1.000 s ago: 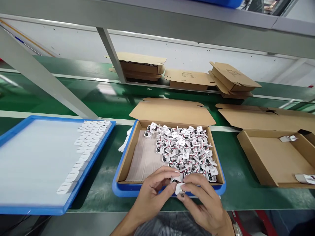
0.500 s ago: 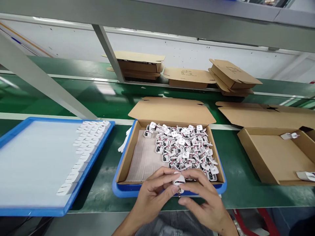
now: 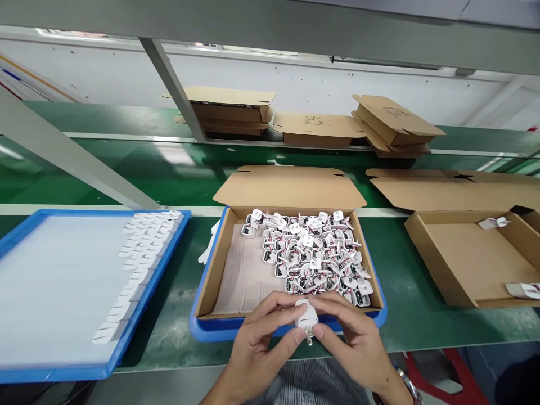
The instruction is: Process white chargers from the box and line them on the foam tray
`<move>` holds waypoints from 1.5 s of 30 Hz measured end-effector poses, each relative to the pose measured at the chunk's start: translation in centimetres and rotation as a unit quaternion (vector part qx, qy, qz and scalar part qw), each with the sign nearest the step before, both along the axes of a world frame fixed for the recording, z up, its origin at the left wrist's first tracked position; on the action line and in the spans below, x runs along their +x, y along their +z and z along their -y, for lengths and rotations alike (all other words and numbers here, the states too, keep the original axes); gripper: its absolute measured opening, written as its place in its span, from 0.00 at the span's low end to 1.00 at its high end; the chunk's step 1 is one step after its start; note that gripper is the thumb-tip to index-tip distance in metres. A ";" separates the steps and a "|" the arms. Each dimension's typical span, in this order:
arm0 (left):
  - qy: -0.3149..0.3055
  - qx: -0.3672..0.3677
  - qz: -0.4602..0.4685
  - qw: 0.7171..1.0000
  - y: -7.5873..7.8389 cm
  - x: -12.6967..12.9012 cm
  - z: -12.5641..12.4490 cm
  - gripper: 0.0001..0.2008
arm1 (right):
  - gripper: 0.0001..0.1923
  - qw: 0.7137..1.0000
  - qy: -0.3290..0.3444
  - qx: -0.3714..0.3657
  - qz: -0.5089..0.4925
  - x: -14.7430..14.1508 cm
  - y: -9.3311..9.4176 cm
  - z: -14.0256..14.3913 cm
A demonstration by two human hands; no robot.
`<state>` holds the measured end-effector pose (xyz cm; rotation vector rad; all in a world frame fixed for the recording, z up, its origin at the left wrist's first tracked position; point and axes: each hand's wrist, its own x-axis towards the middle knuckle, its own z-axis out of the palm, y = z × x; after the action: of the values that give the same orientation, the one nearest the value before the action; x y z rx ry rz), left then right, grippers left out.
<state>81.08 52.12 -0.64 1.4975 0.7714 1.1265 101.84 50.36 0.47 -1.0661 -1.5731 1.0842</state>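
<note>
Between both hands, over the near edge of the cardboard box, is a small white plug adapter (image 3: 306, 316) with its metal prongs pointing toward me. My left hand (image 3: 265, 337) grips it from the left, fingertips and thumb on its side. On its right side, the fingers and thumb of my right hand (image 3: 352, 337) press against it too. Just beyond, the open cardboard box (image 3: 236, 270) holds many white adapter housings (image 3: 316, 253), their lids off and red wires showing. This box sits in a blue tray (image 3: 198, 332).
At left, a blue-rimmed tray (image 3: 46, 374) carries rows of white adapters (image 3: 135, 275) along its right side. Another open cardboard box (image 3: 468, 264) at right contains a few white parts. Closed boxes (image 3: 316, 126) stand on the far bench. A grey post (image 3: 172, 84) rises behind.
The adapter's lid and body now look joined, and its prongs show toward me. My right thumb has come in against it. The view has shifted slightly.
</note>
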 end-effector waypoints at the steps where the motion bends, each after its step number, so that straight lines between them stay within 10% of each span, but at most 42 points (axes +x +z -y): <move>1: 0.014 0.004 -0.002 1.000 -0.1 0.1 0.1 0.20 | 0.23 1.000 0.004 -0.003 -0.009 0.0 -0.1 0.1; 45: 0.088 0.119 -0.062 0.987 -0.6 0.4 0.8 0.18 | 0.22 0.985 0.065 -0.085 -0.133 -1.2 -1.2 0.0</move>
<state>81.47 51.32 -1.25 1.7387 0.8936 1.3030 100.60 50.40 -0.72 -0.8944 -1.3705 1.4086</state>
